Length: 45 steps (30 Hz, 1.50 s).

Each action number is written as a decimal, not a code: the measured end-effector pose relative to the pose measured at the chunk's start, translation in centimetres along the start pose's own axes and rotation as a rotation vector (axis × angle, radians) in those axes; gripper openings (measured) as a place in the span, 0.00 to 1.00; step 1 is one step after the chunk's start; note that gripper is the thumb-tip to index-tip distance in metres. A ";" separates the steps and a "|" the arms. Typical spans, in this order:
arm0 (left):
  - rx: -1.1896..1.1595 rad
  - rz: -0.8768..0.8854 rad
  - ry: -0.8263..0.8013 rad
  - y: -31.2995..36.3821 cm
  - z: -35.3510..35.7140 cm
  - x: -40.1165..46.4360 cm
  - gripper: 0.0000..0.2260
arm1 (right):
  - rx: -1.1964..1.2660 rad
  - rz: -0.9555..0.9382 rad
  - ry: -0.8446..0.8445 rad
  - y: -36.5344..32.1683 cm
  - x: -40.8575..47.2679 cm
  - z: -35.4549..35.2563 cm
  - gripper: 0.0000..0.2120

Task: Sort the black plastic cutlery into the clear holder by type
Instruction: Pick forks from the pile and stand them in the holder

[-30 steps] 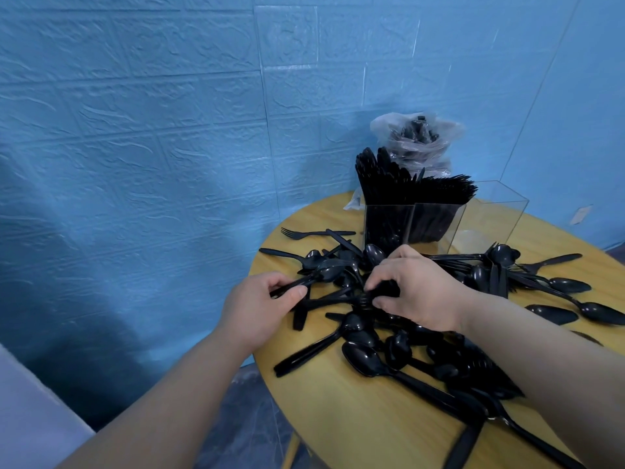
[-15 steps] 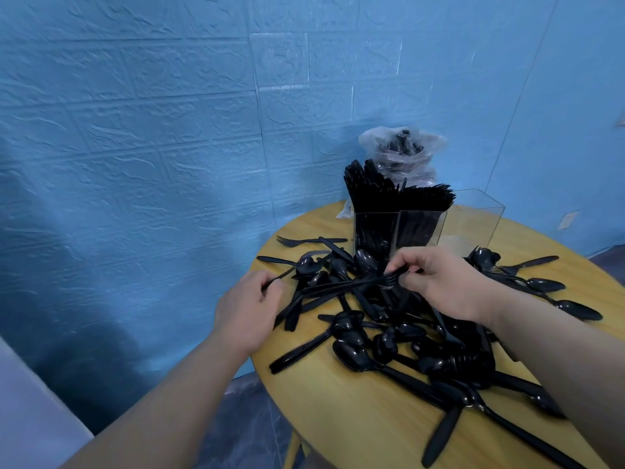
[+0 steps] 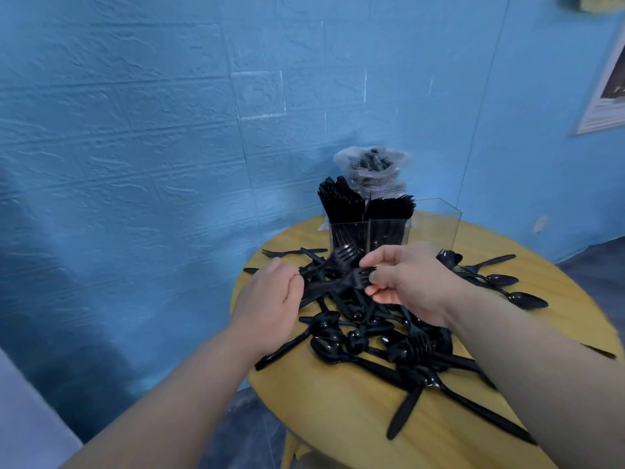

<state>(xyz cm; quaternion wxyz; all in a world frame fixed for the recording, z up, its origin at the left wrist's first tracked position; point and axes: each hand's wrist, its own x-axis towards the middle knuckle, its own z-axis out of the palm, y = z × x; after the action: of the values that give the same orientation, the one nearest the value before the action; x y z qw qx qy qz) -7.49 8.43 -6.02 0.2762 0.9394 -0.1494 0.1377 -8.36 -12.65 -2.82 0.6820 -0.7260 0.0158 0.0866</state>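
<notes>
Blue wall behind a round bench (image 3: 338,418); the left hand (image 3: 270,299) grips fork handles while the right hand (image 3: 402,282) pinches a fork (image 3: 351,280) head, gathering forks for the holder (image 3: 436,221) at the far edge.

We find the table (image 3: 338,418) centre blocked by a tangled cutlery pile (image 3: 372,333). The clear holder (image 3: 392,231) stands behind it near the wall (image 3: 169,164); its left and middle compartments are packed, its right compartment is open from above. A filled plastic bag (image 3: 372,164) blocks the space behind the holder. We see bare tabletop along the near edge.
</notes>
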 end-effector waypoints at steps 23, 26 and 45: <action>0.173 0.212 -0.002 2.5 0.1 0.2 0.14 | 0.303 -0.003 0.054 -0.7 -1.4 -2.3 0.08; 0.217 0.257 -0.028 3.0 0.1 0.4 0.14 | 0.354 0.000 0.088 -0.7 -1.5 -2.6 0.08; 0.257 0.259 -0.309 4.3 0.3 2.2 0.14 | 0.070 -0.116 0.162 -0.7 -1.4 -3.2 0.08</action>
<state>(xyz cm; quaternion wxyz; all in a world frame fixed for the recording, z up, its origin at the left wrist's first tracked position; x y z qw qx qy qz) -7.00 4.34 -3.47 0.1082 0.9498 -0.2903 0.0445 -9.34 -15.89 -1.75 0.7073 -0.7061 0.0319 -0.0127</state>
